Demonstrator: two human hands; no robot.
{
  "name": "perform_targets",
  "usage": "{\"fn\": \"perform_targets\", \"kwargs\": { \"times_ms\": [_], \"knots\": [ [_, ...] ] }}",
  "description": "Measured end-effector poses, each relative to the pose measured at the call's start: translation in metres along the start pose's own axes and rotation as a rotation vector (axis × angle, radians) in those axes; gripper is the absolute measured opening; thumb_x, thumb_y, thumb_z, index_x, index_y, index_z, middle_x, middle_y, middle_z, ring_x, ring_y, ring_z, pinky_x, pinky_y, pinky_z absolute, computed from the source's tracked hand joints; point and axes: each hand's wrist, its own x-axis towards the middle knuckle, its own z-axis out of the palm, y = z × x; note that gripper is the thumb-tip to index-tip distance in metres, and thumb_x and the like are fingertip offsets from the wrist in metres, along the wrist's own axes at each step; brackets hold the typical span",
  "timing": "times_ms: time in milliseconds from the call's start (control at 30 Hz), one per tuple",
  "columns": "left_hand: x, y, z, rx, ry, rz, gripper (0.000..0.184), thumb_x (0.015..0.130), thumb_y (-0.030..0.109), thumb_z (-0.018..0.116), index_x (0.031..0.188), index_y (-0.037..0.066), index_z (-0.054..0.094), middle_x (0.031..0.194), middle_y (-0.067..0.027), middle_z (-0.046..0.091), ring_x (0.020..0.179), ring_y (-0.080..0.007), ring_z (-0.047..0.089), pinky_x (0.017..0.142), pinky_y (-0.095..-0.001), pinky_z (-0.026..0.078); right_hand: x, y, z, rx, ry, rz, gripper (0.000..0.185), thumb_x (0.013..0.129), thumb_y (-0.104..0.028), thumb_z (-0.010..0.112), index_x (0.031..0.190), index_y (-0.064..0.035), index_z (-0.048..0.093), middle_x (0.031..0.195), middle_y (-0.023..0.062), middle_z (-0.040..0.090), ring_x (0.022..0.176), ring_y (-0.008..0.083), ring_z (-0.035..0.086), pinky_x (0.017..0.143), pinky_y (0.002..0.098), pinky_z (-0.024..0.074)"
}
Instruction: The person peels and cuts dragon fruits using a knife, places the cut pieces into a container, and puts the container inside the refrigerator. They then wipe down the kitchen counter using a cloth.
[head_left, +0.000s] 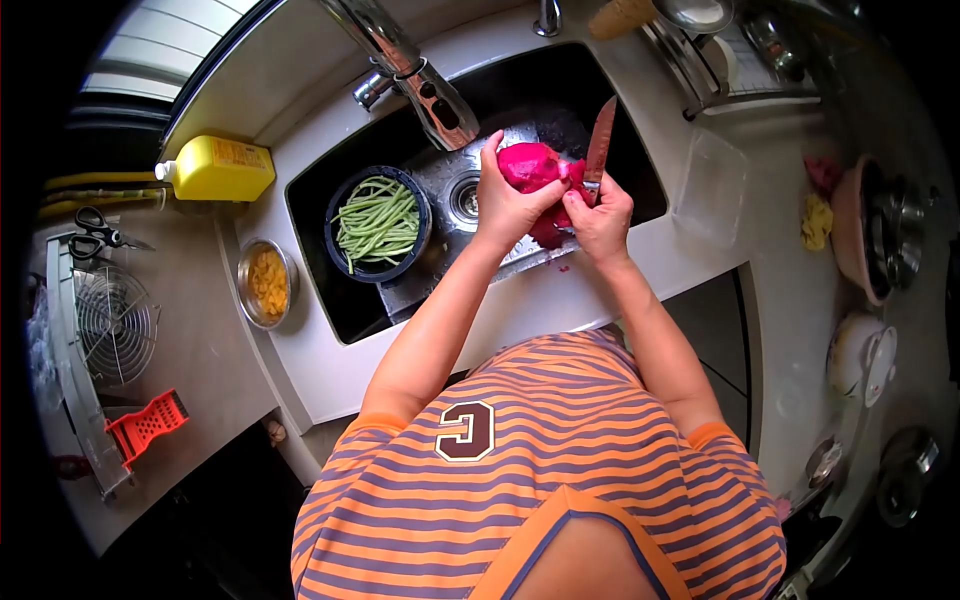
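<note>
Over the right part of the dark sink [335, 310], my left hand [507, 205] is wrapped round a bright pink-red, peeled-looking fruit or root [527, 165]. My right hand [602, 217] holds a knife [600, 140] by its handle, the blade pointing up and away from me beside the pink piece. Dark red peel [548, 233] hangs or lies just below, between my hands. Both thumbs nearly meet at the piece's right side. To the left in the sink, a dark round colander [426, 238] holds green beans [377, 222].
A chrome faucet [437, 105] reaches over the sink. Left are a steel bowl of orange pieces [268, 283], a yellow bottle [225, 168], scissors [95, 233] and a red grater [147, 425]. Right are a clear container [711, 187], a dish rack [745, 98] and a pink basin [850, 230].
</note>
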Motion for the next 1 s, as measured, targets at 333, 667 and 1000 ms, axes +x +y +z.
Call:
{"fn": "perform_targets", "kwargs": {
  "times_ms": [333, 667, 1000],
  "knots": [
    [-0.002, -0.025, -0.033, -0.538, -0.238, -0.339, 0.071, 0.069, 0.013, 0.076, 0.130, 0.006, 0.039, 0.113, -0.0099, 0.053, 0.097, -0.0185, 0.055, 0.081, -0.0312, 0.048, 0.005, 0.005, -0.001, -0.012, -0.006, 0.070, 0.017, 0.071, -0.004, 0.064, 0.088, -0.0002, 0.062, 0.068, 0.0001, 0.061, 0.059, 0.0073, 0.053, 0.058, 0.0240, 0.0458],
    [-0.025, -0.263, -0.198, 0.985, -0.100, -0.722, 0.042, 0.068, 0.019, 0.066, 0.104, 0.002, 0.053, 0.111, -0.0218, 0.054, 0.103, -0.0363, 0.055, 0.089, -0.0427, 0.044, -0.008, 0.012, -0.036, 0.060, 0.097, 0.203, 0.010, 0.074, 0.001, 0.062, 0.083, 0.0010, 0.062, 0.067, -0.0040, 0.057, 0.060, 0.0038, 0.048, 0.058, 0.0217, 0.0431],
    [0.021, -0.098, -0.115, 0.618, -0.159, -0.132, 0.050, 0.074, 0.037, 0.071, 0.108, 0.002, 0.059, 0.100, -0.0177, 0.063, 0.093, -0.0253, 0.062, 0.078, -0.0352, 0.049, 0.008, 0.022, -0.002, -0.105, 0.076, 0.099, 0.014, 0.070, -0.005, 0.065, 0.083, -0.0010, 0.063, 0.064, -0.0001, 0.058, 0.058, 0.0073, 0.051, 0.057, 0.0253, 0.0447]
  ]
}}
